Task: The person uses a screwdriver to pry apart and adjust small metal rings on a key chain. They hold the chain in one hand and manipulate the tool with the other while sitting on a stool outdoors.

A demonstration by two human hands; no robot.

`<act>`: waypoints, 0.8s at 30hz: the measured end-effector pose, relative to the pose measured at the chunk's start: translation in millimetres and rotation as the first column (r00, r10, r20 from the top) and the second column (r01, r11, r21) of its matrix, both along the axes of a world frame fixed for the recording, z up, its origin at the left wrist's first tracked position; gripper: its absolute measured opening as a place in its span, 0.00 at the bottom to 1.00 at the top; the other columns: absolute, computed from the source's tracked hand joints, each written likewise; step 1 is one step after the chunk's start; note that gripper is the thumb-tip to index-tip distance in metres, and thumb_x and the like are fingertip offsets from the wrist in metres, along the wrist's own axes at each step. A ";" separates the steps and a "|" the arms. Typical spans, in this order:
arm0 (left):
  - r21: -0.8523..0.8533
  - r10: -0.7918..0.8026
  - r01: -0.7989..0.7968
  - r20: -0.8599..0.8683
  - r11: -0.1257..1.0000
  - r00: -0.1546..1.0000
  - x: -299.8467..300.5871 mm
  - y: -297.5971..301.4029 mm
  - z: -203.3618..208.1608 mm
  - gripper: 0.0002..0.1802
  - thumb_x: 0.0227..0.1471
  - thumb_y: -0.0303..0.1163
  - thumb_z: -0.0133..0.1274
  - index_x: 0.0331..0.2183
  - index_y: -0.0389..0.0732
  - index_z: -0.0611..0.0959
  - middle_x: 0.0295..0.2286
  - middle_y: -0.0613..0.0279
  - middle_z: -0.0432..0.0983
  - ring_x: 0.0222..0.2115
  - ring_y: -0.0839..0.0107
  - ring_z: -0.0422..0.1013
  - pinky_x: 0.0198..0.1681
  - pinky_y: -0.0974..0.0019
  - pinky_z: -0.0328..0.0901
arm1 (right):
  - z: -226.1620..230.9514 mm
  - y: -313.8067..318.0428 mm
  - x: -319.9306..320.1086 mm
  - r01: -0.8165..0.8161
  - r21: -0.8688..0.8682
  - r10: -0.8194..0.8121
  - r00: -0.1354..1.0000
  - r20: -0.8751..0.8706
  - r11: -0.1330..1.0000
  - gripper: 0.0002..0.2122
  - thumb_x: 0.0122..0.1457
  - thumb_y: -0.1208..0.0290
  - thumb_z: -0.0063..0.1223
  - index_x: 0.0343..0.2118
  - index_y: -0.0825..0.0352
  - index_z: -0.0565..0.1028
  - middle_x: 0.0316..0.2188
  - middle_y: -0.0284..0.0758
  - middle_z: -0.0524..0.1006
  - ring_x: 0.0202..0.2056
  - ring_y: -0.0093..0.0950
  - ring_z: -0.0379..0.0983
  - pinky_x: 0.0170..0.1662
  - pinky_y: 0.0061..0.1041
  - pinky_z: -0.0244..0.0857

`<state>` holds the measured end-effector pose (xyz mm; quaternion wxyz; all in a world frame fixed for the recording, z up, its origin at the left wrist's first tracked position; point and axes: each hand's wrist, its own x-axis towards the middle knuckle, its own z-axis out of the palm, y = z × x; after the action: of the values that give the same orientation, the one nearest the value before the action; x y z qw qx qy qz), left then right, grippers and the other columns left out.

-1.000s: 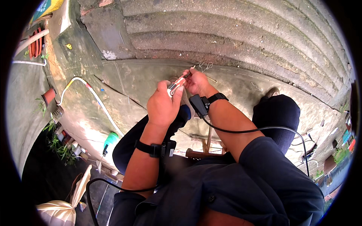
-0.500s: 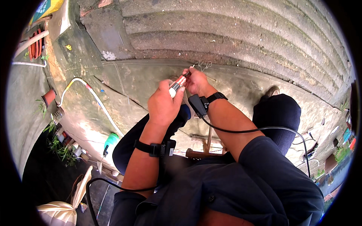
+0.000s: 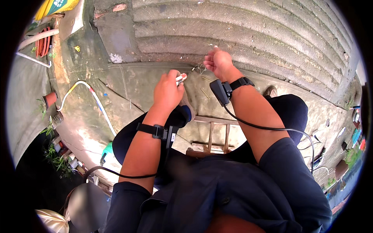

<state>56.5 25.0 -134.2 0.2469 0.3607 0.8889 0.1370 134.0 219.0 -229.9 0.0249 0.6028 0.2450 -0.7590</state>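
Head view: left hand (image 3: 168,92) grips a red-and-white tube (image 3: 181,79), projecting toward two o'clock. Right hand (image 3: 222,65), farther toward two o'clock, fingers loosely curled; whether holding anything cannot be determined.

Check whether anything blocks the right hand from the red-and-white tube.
Nothing visible blocks the right hand from the red-and-white tube in the left hand. Tangled string shows between them, but seems to lie on the ground below.

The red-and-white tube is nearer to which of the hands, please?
Left: the left hand holds the tube; the right hand is apart, to its right.
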 end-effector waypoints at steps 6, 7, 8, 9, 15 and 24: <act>-0.101 0.014 -0.007 0.071 0.995 0.997 -3.9 1.8 -3.0 0.18 0.50 0.37 0.57 0.40 0.37 0.72 0.33 0.44 0.77 0.36 0.46 0.73 0.37 0.50 0.67 | 177.4 79.1 15.8 0.105 0.472 0.076 0.935 -0.348 0.875 0.17 0.69 0.60 0.35 0.42 0.71 0.71 0.28 0.35 0.76 0.25 0.25 0.74 0.29 0.23 0.70; -0.148 0.019 -0.004 0.103 0.989 0.995 -3.3 1.0 1.2 0.19 0.51 0.39 0.56 0.39 0.36 0.72 0.33 0.43 0.77 0.36 0.46 0.74 0.37 0.49 0.68 | 209.1 79.5 23.8 0.126 0.510 0.097 0.916 -0.389 0.851 0.17 0.69 0.60 0.35 0.42 0.71 0.72 0.27 0.35 0.76 0.25 0.25 0.74 0.30 0.23 0.70; -0.167 0.006 0.011 0.099 0.986 0.995 -3.2 4.9 1.0 0.20 0.52 0.40 0.55 0.39 0.36 0.72 0.34 0.43 0.77 0.37 0.46 0.74 0.37 0.49 0.68 | 241.2 80.9 33.1 0.151 0.556 0.125 0.896 -0.426 0.818 0.17 0.68 0.60 0.36 0.41 0.71 0.73 0.26 0.34 0.76 0.26 0.25 0.74 0.31 0.22 0.69; -0.198 0.002 0.014 0.080 0.980 0.997 -7.2 1.6 3.7 0.21 0.53 0.42 0.55 0.39 0.36 0.71 0.34 0.43 0.78 0.37 0.46 0.74 0.37 0.49 0.68 | 268.4 81.8 42.1 0.149 0.584 0.199 0.849 -0.489 0.798 0.18 0.69 0.60 0.36 0.43 0.71 0.73 0.27 0.33 0.76 0.27 0.24 0.74 0.32 0.21 0.69; -0.293 -0.053 0.077 0.090 0.953 0.995 1.9 8.2 14.3 0.22 0.54 0.42 0.53 0.44 0.36 0.71 0.37 0.46 0.79 0.40 0.48 0.75 0.42 0.50 0.69 | 364.7 15.8 74.5 0.273 0.575 0.248 0.704 -0.666 0.771 0.20 0.68 0.56 0.36 0.40 0.70 0.73 0.21 0.33 0.75 0.21 0.27 0.74 0.27 0.23 0.69; -0.143 0.008 0.003 0.072 0.990 0.997 7.9 17.3 -6.0 0.26 0.53 0.47 0.54 0.43 0.34 0.74 0.34 0.41 0.78 0.38 0.44 0.74 0.41 0.51 0.68 | 279.9 41.2 81.9 0.121 0.386 0.198 0.700 -0.687 0.914 0.19 0.69 0.60 0.34 0.45 0.72 0.73 0.26 0.31 0.76 0.27 0.23 0.73 0.32 0.20 0.67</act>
<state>64.4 42.3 -140.2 0.3038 0.3357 0.8875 0.0862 215.8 260.2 50.0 -0.1803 0.2478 0.3987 -0.8643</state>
